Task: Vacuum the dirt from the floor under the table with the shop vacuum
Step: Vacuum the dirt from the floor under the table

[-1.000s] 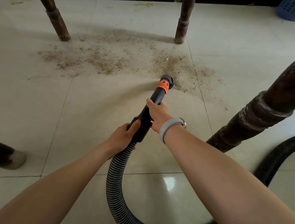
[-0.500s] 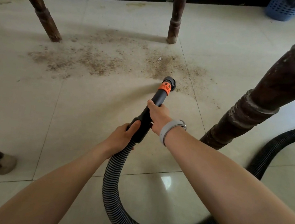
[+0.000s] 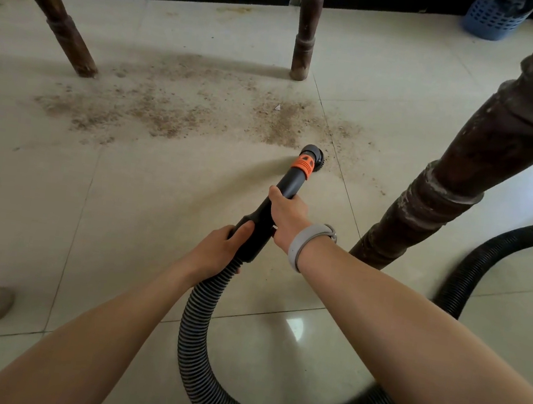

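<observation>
**Nozzle at the edge of the dirt, most of the patch yet to go**

Both hands are on the wand here. The right hand [image 3: 285,214] is wrapped round the black wand [image 3: 271,209] farther up, thumb on top, a grey wristband [image 3: 307,243] on that wrist. The left hand [image 3: 219,248] grips the near end, just where the ribbed hose [image 3: 195,334] joins. Both are firmly clenched on the tool.

The nozzle [image 3: 311,156], just past the orange collar [image 3: 301,167], sits low at the floor on the near right fringe of the dirt [image 3: 169,109]. Whether it touches the tile I cannot tell. The dirt spreads as a wide brown scatter to the left and far side, between the far table legs [image 3: 303,38], with a few specks trailing off right toward the thick near-right leg [image 3: 462,179].

My read: this is the sweeping step, early on, since nearly the whole patch is there to be lifted. The next move calls for keeping the nozzle low and working it left and away across the scatter, then catching the stray grains by the right leg. The hose loops behind on the near floor and runs off right; it needs slack and must not snag that leg.

Containers: one blue basket [image 3: 495,18] stands far right by the wall, mostly cropped; its contents cannot be seen.
</observation>
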Motion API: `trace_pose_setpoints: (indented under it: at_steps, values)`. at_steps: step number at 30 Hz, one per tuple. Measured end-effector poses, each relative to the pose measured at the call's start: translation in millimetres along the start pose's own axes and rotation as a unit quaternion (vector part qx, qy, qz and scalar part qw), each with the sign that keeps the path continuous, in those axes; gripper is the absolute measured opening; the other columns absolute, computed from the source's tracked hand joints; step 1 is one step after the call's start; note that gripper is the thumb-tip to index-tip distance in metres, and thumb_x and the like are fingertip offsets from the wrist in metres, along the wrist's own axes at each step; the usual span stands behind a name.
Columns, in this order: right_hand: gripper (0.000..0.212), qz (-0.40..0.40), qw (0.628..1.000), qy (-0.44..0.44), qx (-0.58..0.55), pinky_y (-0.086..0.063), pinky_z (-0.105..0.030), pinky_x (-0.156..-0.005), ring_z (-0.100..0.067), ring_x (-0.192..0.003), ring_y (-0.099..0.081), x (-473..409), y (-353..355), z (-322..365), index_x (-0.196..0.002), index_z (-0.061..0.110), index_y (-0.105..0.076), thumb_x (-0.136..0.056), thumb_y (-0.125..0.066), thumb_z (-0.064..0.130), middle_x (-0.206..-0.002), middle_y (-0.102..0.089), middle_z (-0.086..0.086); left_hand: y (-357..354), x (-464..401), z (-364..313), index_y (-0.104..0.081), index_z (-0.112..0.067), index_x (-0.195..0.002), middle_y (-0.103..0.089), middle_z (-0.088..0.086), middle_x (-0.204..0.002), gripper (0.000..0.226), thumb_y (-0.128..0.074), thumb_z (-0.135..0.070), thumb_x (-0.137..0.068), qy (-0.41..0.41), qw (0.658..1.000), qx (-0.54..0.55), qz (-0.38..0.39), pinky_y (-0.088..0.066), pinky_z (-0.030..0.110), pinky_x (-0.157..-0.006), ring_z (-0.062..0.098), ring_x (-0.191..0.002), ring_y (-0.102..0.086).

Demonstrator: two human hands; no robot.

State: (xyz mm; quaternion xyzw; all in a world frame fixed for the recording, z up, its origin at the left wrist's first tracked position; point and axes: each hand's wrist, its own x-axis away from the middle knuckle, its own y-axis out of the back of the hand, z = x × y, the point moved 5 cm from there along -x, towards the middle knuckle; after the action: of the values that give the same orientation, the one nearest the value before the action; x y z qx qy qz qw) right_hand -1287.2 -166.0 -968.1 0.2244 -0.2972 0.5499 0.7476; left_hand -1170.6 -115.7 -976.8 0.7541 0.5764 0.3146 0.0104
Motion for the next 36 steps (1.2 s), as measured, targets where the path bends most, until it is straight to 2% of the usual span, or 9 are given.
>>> trace_pose_setpoints:
  at_steps: [10,15,19,23,25,27,29,32,36]
  values:
    - [0.03,-0.013,0.999,-0.005,-0.028,-0.049,-0.038,-0.087,-0.021,-0.089,-0.052,1,13,-3,-0.123,0.01,-0.048,-0.095,-0.051,0.022,-0.102,-0.053,-0.006,-8,-2,-3,-0.05,-0.015,-0.084,-0.061,0.004,-0.072,0.039,-0.033,-0.048,-0.097,-0.019,1.0,-0.006,0.017,-0.048,0.022,-0.057,0.016,-0.058,-0.059]
    - [0.03,-0.03,0.998,-0.008,-0.056,-0.047,-0.036,-0.082,-0.021,-0.087,-0.052,2,18,-7,-0.123,0.009,-0.048,-0.095,-0.051,0.019,-0.102,-0.053,-0.006,-10,-4,-1,-0.052,-0.013,-0.088,-0.061,0.005,-0.076,0.041,-0.034,-0.05,-0.096,-0.023,0.999,-0.003,0.033,-0.049,0.023,-0.056,0.016,-0.059,-0.06]
    - [0.032,-0.055,0.996,0.01,-0.07,-0.047,-0.037,-0.083,-0.022,-0.088,-0.052,1,22,-9,-0.124,0.007,-0.048,-0.094,-0.05,0.017,-0.103,-0.053,-0.007,-13,-7,0,-0.054,-0.01,-0.094,-0.062,0.006,-0.078,0.045,-0.035,-0.051,-0.095,-0.025,0.999,-0.002,0.047,-0.052,0.03,-0.063,0.018,-0.061,-0.061]
    - [0.03,-0.064,0.995,0.014,-0.07,-0.045,-0.033,-0.077,-0.02,-0.084,-0.052,-2,26,-10,-0.123,0.007,-0.048,-0.094,-0.05,0.017,-0.103,-0.053,-0.008,-15,-11,-1,-0.053,-0.014,-0.088,-0.061,0.005,-0.077,0.04,-0.036,-0.05,-0.095,-0.033,0.998,0.0,0.052,-0.051,0.029,-0.061,0.018,-0.059,-0.06]
    - [0.03,-0.058,0.996,0.01,-0.063,-0.047,-0.034,-0.079,-0.018,-0.08,-0.052,-4,27,-10,-0.122,0.008,-0.048,-0.094,-0.049,0.018,-0.102,-0.053,-0.007,-15,-12,-2,-0.054,-0.011,-0.092,-0.06,0.005,-0.077,0.043,-0.036,-0.05,-0.095,-0.038,0.998,-0.002,0.049,-0.05,0.025,-0.058,0.017,-0.059,-0.059]
    - [0.031,-0.047,0.997,0.005,-0.061,-0.05,-0.039,-0.089,-0.02,-0.087,-0.054,-7,27,-10,-0.123,0.009,-0.048,-0.095,-0.049,0.02,-0.104,-0.054,-0.006,-15,-14,-3,-0.054,-0.009,-0.096,-0.06,0.004,-0.078,0.045,-0.036,-0.051,-0.095,-0.04,0.998,-0.007,0.042,-0.049,0.023,-0.058,0.016,-0.061,-0.059]
    - [0.031,-0.031,0.998,0.003,-0.061,-0.049,-0.044,-0.095,-0.023,-0.095,-0.055,-12,27,-9,-0.124,0.01,-0.047,-0.096,-0.048,0.023,-0.102,-0.055,-0.005,-15,-17,-5,-0.052,-0.014,-0.089,-0.059,0.002,-0.077,0.041,-0.037,-0.052,-0.094,-0.046,0.998,-0.012,0.032,-0.048,0.025,-0.06,0.016,-0.061,-0.058]
    - [0.027,-0.02,0.998,-0.001,-0.061,-0.049,-0.046,-0.095,-0.024,-0.096,-0.055,-17,28,-6,-0.12,0.011,-0.047,-0.097,-0.046,0.026,-0.092,-0.054,-0.002,-17,-21,-7,-0.048,-0.019,-0.081,-0.058,0.001,-0.075,0.038,-0.037,-0.053,-0.094,-0.055,0.998,-0.032,0.019,-0.046,0.024,-0.06,0.016,-0.062,-0.057]
    - [0.02,-0.009,0.998,-0.011,-0.065,-0.048,-0.045,-0.096,-0.024,-0.094,-0.054,-20,28,-2,-0.113,0.014,-0.045,-0.097,-0.045,0.026,-0.09,-0.052,-0.002,-17,-26,-7,-0.047,-0.021,-0.081,-0.059,0.0,-0.076,0.037,-0.038,-0.055,-0.093,-0.054,0.997,-0.047,0.004,-0.046,0.029,-0.065,0.018,-0.066,-0.058]
